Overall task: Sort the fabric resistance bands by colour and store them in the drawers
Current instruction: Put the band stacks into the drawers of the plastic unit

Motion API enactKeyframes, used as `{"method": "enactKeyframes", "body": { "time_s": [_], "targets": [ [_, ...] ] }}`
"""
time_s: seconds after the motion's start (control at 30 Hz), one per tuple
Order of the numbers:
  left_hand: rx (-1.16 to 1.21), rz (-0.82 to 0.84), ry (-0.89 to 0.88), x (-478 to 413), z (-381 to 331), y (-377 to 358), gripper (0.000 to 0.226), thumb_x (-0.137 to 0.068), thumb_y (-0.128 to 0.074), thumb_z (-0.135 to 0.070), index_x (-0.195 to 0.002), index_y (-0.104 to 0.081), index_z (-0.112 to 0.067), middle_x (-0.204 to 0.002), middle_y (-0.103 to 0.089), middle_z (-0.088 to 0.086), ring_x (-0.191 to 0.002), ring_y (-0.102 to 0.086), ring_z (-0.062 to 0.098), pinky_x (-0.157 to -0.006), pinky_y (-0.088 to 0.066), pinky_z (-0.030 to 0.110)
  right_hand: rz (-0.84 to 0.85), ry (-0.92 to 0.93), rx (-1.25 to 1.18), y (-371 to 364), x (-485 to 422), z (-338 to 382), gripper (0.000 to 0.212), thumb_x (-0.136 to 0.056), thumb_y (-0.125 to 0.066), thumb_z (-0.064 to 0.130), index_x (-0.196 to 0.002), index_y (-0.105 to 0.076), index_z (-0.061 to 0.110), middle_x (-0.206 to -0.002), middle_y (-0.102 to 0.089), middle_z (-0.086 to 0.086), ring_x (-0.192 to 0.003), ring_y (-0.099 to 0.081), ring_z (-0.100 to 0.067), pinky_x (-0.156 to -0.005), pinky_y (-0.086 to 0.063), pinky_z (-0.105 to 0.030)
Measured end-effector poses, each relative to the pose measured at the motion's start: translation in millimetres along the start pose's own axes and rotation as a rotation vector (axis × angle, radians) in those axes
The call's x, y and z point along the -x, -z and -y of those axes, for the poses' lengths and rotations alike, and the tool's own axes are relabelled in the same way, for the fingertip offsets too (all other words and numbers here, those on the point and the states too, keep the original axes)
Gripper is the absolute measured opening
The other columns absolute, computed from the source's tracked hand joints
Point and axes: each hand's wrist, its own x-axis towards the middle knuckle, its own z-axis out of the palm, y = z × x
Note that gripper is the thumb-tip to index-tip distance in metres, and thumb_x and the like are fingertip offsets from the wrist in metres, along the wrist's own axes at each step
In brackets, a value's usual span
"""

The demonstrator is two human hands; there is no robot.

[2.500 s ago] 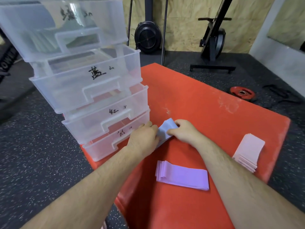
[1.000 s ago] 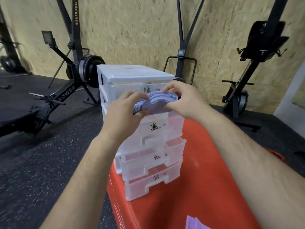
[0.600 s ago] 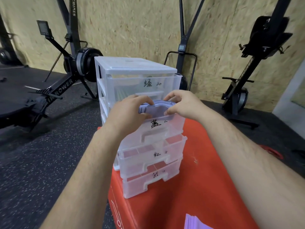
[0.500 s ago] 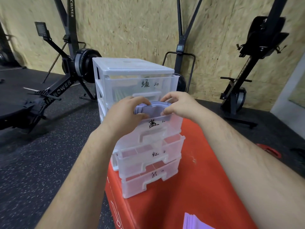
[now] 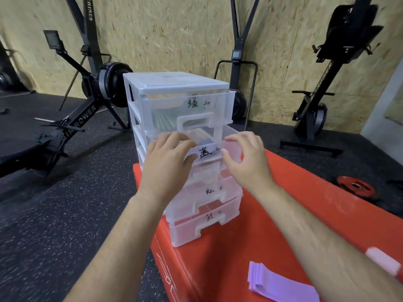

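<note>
Gym, chipboard wall point(image 5: 174, 29), rowers point(image 5: 72, 125) behind. On red worktop point(image 5: 294, 192), clear drawer unit point(image 5: 174, 81). Inside open second drawer point(image 5: 232, 147): blue bands point(image 5: 206, 142). At its front rim, left hand point(image 5: 168, 162), right hand point(image 5: 244, 164), grips loose, empty. Tuck bands below rim, push squarely; unit looks light.

The left hand point(image 5: 168, 162) and frosted drawer front point(image 5: 231, 149) hide most of the blue band point(image 5: 206, 142), while the right forearm point(image 5: 327, 247) cuts off the purple bands point(image 5: 279, 284) and pink bands point(image 5: 383, 262).

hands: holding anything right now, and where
Nothing held: the blue bands lie in the second drawer. Left hand and right hand are at its front rim, fingers loose.
</note>
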Motion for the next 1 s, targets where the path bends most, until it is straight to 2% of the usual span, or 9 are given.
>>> {"method": "enactKeyframes", "body": {
  "time_s": [0.1, 0.3, 0.4, 0.57, 0.77, 1.0],
  "targets": [
    [-0.065, -0.021, -0.084, 20.7, -10.4, -1.5, 0.032, -0.081, -0.075, -0.021, -0.113, -0.068, -0.023, -0.121, -0.059, -0.003, -0.112, -0.052, 0.027, -0.091, -0.033, 0.036, 0.066, -0.016, 0.048, -9.8, 19.9, 0.6, 0.032, -0.088, -0.065, 0.031, -0.119, -0.065, 0.028, -0.113, -0.054, 0.009, -0.112, -0.048, -0.014, -0.099, -0.041, -0.028],
    [-0.130, 0.026, -0.074, 40.1, -5.1, -9.5, 0.041, -0.083, -0.071, -0.026, -0.122, -0.063, -0.023, -0.125, -0.057, -0.005, -0.116, -0.052, 0.026, -0.095, -0.032, 0.036, 0.093, -0.061, 0.072, -16.5, 21.0, 5.0, 0.042, -0.089, -0.062, 0.031, -0.130, -0.061, 0.029, -0.119, -0.051, 0.010, -0.116, -0.046, -0.015, -0.102, -0.041, -0.032],
    [-0.174, 0.104, -0.024, 41.4, 0.4, -21.2, 0.052, -0.081, -0.071, -0.034, -0.131, -0.058, -0.022, -0.136, -0.052, -0.001, -0.122, -0.050, 0.028, -0.097, -0.036, 0.040, 0.207, -0.063, 0.137, -20.4, 19.5, 1.5, 0.051, -0.091, -0.057, 0.036, -0.141, -0.052, 0.033, -0.130, -0.048, 0.012, -0.123, -0.042, -0.014, -0.106, -0.038, -0.034],
    [-0.190, 0.185, 0.056, 37.5, -0.2, -39.4, 0.060, -0.088, -0.054, -0.054, -0.142, -0.048, -0.029, -0.149, -0.045, 0.000, -0.132, -0.043, 0.030, -0.104, -0.033, 0.044, 0.344, -0.005, 0.326, -27.5, 22.0, -4.9, 0.055, -0.094, -0.046, 0.042, -0.148, -0.040, 0.037, -0.145, -0.044, 0.013, -0.129, -0.040, -0.017, -0.105, -0.039, -0.041],
    [-0.100, 0.212, 0.011, 38.3, -24.2, -52.4, 0.062, -0.090, -0.051, -0.053, -0.147, -0.041, -0.031, -0.153, -0.040, 0.003, -0.138, -0.036, 0.033, -0.114, -0.027, 0.048, 0.341, 0.040, 0.380, -6.1, 45.6, -4.6, 0.052, -0.097, -0.042, 0.042, -0.149, -0.040, 0.035, -0.149, -0.044, 0.008, -0.129, -0.041, -0.020, -0.104, -0.039, -0.040],
    [0.169, 0.273, -0.037, 53.9, -90.7, -60.2, 0.058, -0.087, -0.050, -0.048, -0.142, -0.043, -0.033, -0.140, -0.049, -0.006, -0.132, -0.039, 0.021, -0.107, -0.030, 0.039, 0.305, -0.031, 0.420, 54.2, 97.2, -20.5, 0.052, -0.095, -0.048, 0.037, -0.147, -0.045, 0.031, -0.145, -0.048, 0.007, -0.126, -0.045, -0.021, -0.102, -0.041, -0.040]
  ]
}}
